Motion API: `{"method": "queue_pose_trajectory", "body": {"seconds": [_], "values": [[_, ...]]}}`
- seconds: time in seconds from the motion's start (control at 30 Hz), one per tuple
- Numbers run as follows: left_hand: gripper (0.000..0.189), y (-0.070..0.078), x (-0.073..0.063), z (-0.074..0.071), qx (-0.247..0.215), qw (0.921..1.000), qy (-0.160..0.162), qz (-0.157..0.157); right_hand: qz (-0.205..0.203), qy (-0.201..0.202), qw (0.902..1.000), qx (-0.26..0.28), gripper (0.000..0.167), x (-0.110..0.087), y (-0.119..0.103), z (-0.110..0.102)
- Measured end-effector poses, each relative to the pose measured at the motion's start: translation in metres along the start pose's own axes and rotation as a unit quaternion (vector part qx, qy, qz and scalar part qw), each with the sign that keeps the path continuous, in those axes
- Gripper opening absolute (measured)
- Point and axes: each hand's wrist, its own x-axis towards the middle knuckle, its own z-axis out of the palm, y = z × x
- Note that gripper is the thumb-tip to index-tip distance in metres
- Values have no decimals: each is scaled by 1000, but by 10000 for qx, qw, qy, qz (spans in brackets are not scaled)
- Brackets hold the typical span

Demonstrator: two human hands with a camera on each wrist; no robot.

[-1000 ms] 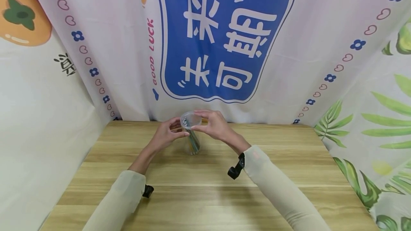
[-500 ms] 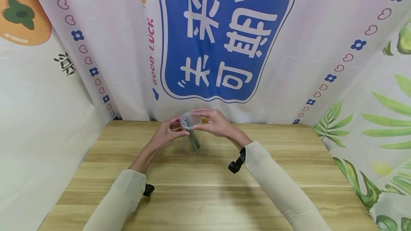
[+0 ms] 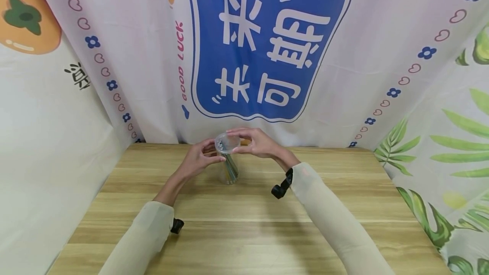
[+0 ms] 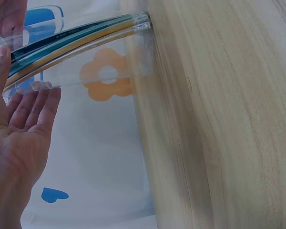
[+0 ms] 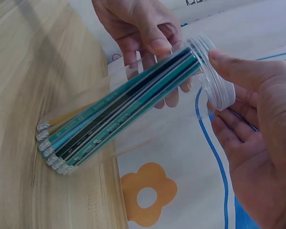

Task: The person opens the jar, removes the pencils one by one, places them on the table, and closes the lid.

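Up a bit in the frame — that is where the right hand (image 3: 257,142) and its sleeve (image 3: 328,211) have gone, while the left hand (image 3: 195,159) stays put. Just below the middle of the head view is a clear jar (image 5: 138,132), with green, black and yellow pencils (image 5: 117,112) inside. Left fingers and thumb hold its side. Right fingers and thumb pinch the round lid (image 5: 218,86) — it sits on the jar's top. Brown bench (image 3: 237,237) fills the lower middle.
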Motion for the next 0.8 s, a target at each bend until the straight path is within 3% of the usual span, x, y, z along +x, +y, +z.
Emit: {"method": "queue_pose_trajectory", "body": {"seconds": [0.17, 0.3, 0.53, 0.67, 0.8], "values": [[62, 1, 1, 0, 9, 10000, 8, -44, 81, -134, 9990, 414, 56, 2, 3, -4], [63, 2, 0, 0, 3, 10000, 14, -80, 173, -189, 9989, 389, 57, 2, 1, -4], [63, 1, -1, 1, -13, 9999, 89, -84, 264, 70, 9987, 420, 56, -2, -7, 0], [65, 1, 0, 2, 102, 9998, 90, -118, 383, 316, 9988, 24, 59, -6, -19, 3], [65, 2, 0, 2, 171, 9997, 113, -146, 413, 603, 9945, -756, 63, -8, -31, 7]]}}
